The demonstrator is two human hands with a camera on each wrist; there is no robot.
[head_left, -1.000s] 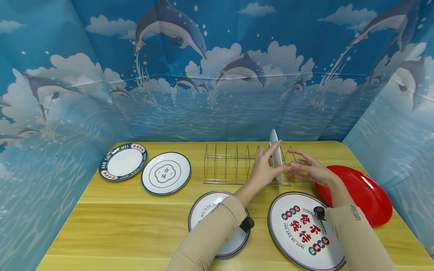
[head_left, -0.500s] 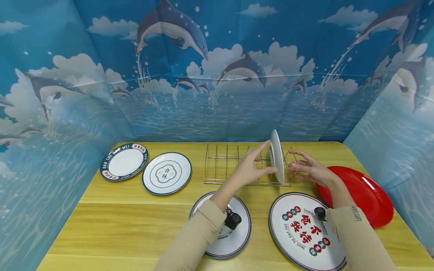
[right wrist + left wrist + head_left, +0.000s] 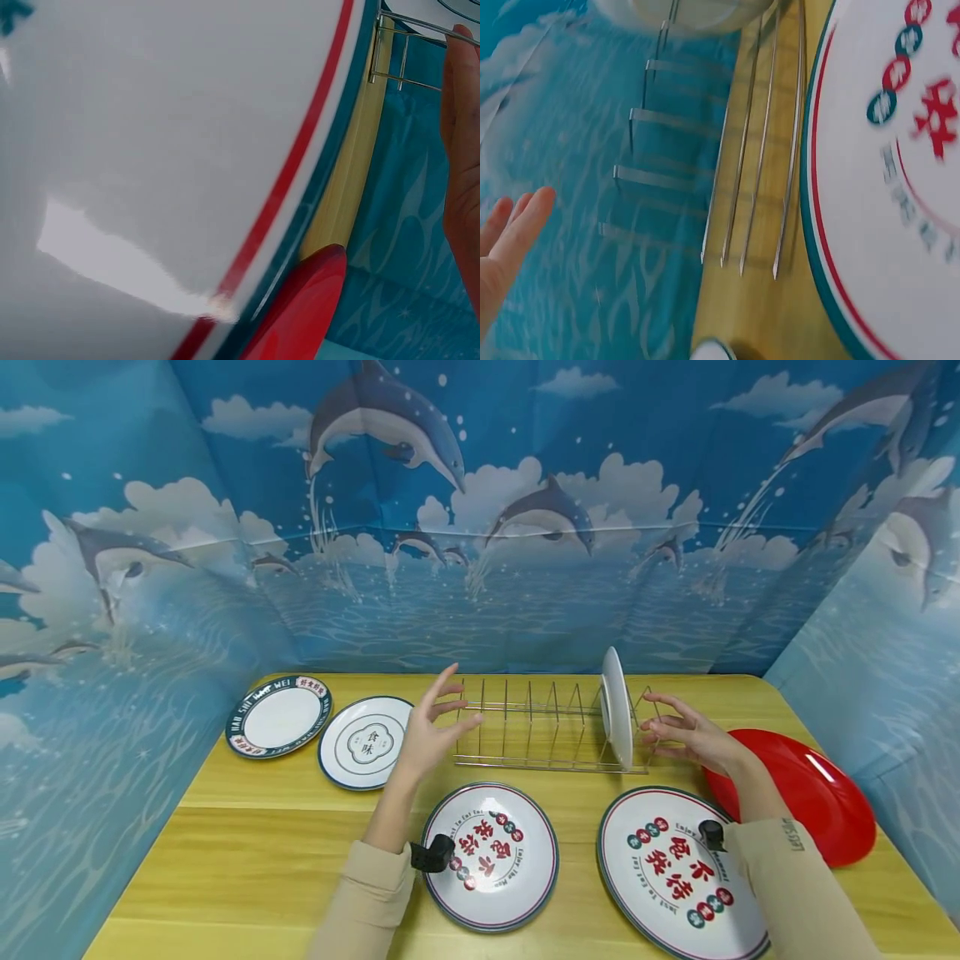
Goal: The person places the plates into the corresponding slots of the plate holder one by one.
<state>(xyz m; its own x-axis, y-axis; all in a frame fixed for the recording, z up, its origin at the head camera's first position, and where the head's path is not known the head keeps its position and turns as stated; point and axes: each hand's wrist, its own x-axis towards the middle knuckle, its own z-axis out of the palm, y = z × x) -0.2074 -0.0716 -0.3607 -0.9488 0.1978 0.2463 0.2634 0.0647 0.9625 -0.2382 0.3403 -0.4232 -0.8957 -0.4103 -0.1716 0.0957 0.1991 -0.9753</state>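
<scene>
A wire plate rack (image 3: pixel 551 766) stands at the back of the table, and a white plate (image 3: pixel 618 710) is upright in its right end. My right hand (image 3: pixel 693 739) holds the rack's right end wire with lightly curved fingers; in the right wrist view that hand (image 3: pixel 465 150) is cut off by the edge. At the rack's left end my left hand (image 3: pixel 431 735) is in the air with fingers spread, holding nothing. Behind it, partly covered, lies a small blue-rimmed plate (image 3: pixel 352 768). In the left wrist view only some fingers (image 3: pixel 525 225) show.
A plate with a dark patterned rim (image 3: pixel 277 718) lies at the far left. In front of the rack are a medium plate with red characters (image 3: pixel 517 885) and a larger similar plate (image 3: pixel 645 893). A red oval plate (image 3: pixel 802 802) lies at the right. A dolphin-printed cloth (image 3: pixel 480 602) surrounds the table.
My left hand has let go of the upright plate and moved left, past the rack's left end. The plate stays standing in the rack. The right hand has stayed at the rack's right end.
</scene>
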